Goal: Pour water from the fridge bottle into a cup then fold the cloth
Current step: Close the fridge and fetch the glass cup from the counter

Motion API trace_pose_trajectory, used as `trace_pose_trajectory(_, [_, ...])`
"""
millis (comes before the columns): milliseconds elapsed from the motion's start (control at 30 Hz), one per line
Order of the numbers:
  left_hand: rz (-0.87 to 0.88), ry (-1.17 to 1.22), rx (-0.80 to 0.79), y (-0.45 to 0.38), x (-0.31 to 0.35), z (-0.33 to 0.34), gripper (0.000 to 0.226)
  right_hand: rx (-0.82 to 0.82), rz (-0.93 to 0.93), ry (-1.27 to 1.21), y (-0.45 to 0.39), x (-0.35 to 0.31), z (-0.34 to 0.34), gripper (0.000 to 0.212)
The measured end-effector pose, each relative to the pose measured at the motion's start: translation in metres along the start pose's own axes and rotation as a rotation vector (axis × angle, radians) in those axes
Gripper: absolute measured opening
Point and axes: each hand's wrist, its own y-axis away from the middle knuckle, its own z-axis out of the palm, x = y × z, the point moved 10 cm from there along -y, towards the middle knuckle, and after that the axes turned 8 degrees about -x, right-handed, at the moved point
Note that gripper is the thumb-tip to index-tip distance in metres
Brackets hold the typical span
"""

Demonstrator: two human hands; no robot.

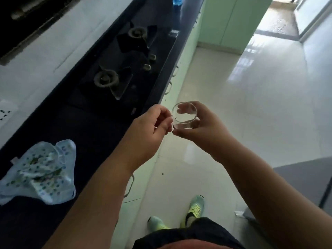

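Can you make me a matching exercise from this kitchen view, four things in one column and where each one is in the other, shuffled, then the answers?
Things:
1. glass cup
2. spotted cloth
3. stove burners
4. blue bottle

Places:
A. crumpled on the near end of the dark counter
B. at the far end of the counter, cut off by the top edge
C. held over the floor between the left hand and right hand
D. set into the middle stretch of the counter

Pairs: 1-C, 2-A, 3-D, 4-B
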Motion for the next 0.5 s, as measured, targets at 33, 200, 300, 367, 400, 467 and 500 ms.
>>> trace_pose_trajectory(33, [0.016, -0.008, -0.034, -0.016, 0.01, 0.016, 0.007, 0.036, 0.008, -0.016, 0.003, 0.007, -0.022, 0.056])
trace_pose_trajectory(200, [0.096, -0.088, -0.183, -0.081, 0.062, 0.099, 0.008, 0.203, 0.068, -0.05, 0.027, 0.045, -0.125, 0.053])
trace_pose_trajectory(300, [0.132, -0.116, -0.245, -0.109, 0.094, 0.138, 0.007, 0.265, 0.071, -0.075, 0.04, 0.057, -0.176, 0.053])
trace_pose_trajectory(367, [0.163, -0.133, -0.258, -0.128, 0.113, 0.156, 0.006, 0.291, 0.051, -0.084, 0.042, 0.059, -0.206, 0.053])
trace_pose_trajectory(400, [0.173, -0.137, -0.261, -0.135, 0.12, 0.161, 0.005, 0.296, 0.048, -0.08, 0.042, 0.058, -0.216, 0.054])
trace_pose_trajectory(467, [0.196, -0.144, -0.269, -0.154, 0.137, 0.177, 0.005, 0.317, 0.036, -0.07, 0.043, 0.058, -0.243, 0.055])
trace_pose_trajectory(500, [0.209, -0.14, -0.27, -0.163, 0.145, 0.183, 0.004, 0.327, 0.035, -0.068, 0.042, 0.059, -0.256, 0.055])
